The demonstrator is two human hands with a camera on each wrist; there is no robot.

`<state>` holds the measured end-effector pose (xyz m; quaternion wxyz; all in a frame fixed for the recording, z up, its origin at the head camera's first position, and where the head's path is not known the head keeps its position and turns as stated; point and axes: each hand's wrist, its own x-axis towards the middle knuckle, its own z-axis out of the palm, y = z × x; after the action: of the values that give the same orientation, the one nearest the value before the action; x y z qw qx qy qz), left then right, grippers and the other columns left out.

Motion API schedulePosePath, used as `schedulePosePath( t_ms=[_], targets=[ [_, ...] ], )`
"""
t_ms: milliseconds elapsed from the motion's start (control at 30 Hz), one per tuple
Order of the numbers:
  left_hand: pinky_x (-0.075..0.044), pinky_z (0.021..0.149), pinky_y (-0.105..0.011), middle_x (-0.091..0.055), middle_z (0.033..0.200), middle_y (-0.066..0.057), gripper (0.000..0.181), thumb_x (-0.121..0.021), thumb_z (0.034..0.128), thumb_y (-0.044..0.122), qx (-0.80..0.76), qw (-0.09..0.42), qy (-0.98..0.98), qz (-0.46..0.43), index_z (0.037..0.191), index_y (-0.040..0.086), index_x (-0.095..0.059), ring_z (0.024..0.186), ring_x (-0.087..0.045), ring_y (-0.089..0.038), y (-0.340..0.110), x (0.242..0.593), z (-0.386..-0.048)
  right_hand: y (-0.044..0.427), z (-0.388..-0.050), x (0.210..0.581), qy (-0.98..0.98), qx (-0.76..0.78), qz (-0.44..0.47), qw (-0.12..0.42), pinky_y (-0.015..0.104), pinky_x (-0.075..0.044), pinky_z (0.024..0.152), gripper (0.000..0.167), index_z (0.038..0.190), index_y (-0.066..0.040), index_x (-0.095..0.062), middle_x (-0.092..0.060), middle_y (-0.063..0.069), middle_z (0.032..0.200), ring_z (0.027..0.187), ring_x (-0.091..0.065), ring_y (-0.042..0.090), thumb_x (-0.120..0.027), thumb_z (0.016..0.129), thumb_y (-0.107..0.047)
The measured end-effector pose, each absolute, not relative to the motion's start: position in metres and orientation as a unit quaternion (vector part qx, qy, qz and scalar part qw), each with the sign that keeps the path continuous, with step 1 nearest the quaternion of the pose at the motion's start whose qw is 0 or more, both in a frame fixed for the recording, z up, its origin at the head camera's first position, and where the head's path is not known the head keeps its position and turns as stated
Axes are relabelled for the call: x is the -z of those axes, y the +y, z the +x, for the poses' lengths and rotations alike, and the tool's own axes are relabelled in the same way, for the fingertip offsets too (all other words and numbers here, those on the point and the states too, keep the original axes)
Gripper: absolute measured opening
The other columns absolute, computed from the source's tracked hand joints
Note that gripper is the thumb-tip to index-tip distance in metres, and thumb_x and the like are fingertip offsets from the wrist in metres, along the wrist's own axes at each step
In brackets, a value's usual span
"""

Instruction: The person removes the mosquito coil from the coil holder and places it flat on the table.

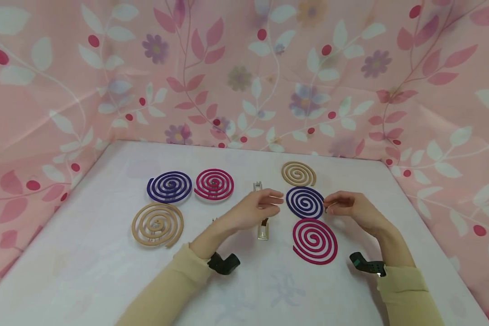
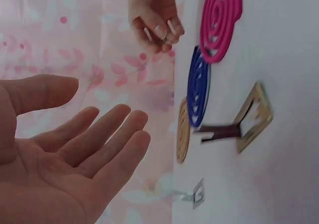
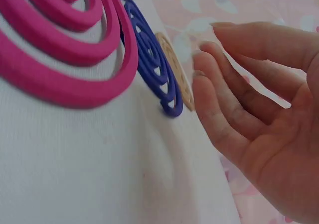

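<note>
My left hand (image 1: pixel 256 210) is raised over the middle of the table, fingers relaxed and apart from the thumb, holding nothing. Below and beside it stand a small gold metal stand with a brown upright (image 1: pixel 263 231) and a silver one (image 1: pixel 257 185). My right hand (image 1: pixel 356 210) hovers at the right edge of a blue spiral coil (image 1: pixel 305 203); its fingers are slightly bent, with a gap to the thumb (image 3: pixel 269 40) and nothing visible between. A tan coil (image 1: pixel 299 174) lies behind the blue one, a pink coil (image 1: pixel 315 241) in front.
On the left, a blue coil (image 1: pixel 169 186), a pink coil (image 1: pixel 214 184) and a tan coil (image 1: pixel 157 224) sit above small stands. Another stand, mostly hidden, shows beside the left forearm. Floral cloth (image 1: pixel 244 81) hangs along the back and sides of the white table (image 1: pixel 285 290).
</note>
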<state>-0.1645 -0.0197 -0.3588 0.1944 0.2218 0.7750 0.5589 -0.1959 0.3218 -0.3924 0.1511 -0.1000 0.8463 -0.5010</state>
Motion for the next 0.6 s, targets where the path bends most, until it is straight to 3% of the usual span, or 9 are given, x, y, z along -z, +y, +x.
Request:
schedulePosePath(
  t_ms=[167, 300, 600],
  targets=[
    [-0.048, 0.107, -0.042, -0.059, 0.141, -0.013, 0.044, -0.059, 0.1007, 0.022, -0.513, 0.123, 0.827, 0.194, 0.142, 0.008, -0.052, 0.129, -0.057, -0.028, -0.062, 0.343, -0.183, 0.296, -0.192, 0.38, 0.843, 0.528, -0.077, 0.064, 0.015, -0.052, 0.089, 0.047, 0.134, -0.003, -0.056, -0.061, 0.018, 0.127, 0.103, -0.065, 0.01, -0.07, 0.094, -0.022],
    [-0.045, 0.109, -0.047, -0.055, 0.144, -0.016, 0.049, -0.059, 0.1005, 0.026, -0.463, 0.054, 0.874, 0.14, 0.145, 0.007, -0.047, 0.13, -0.055, -0.032, -0.097, 0.336, -0.195, 0.263, -0.19, 0.373, 0.837, 0.543, -0.07, 0.009, 0.013, -0.052, 0.087, 0.052, 0.139, -0.006, -0.051, -0.056, 0.01, 0.132, 0.11, -0.063, 0.014, -0.071, 0.093, -0.018],
    [-0.038, 0.114, -0.05, -0.048, 0.148, -0.024, 0.051, -0.055, 0.1028, 0.02, -0.519, 0.035, 0.852, 0.058, 0.148, 0.001, -0.041, 0.136, -0.048, -0.039, -0.168, 0.348, -0.217, 0.173, -0.21, 0.349, 0.77, 0.635, -0.031, -0.051, 0.016, -0.052, 0.087, 0.058, 0.142, -0.009, -0.05, -0.052, 0.008, 0.138, 0.121, -0.057, 0.028, -0.071, 0.089, -0.002]
  ],
)
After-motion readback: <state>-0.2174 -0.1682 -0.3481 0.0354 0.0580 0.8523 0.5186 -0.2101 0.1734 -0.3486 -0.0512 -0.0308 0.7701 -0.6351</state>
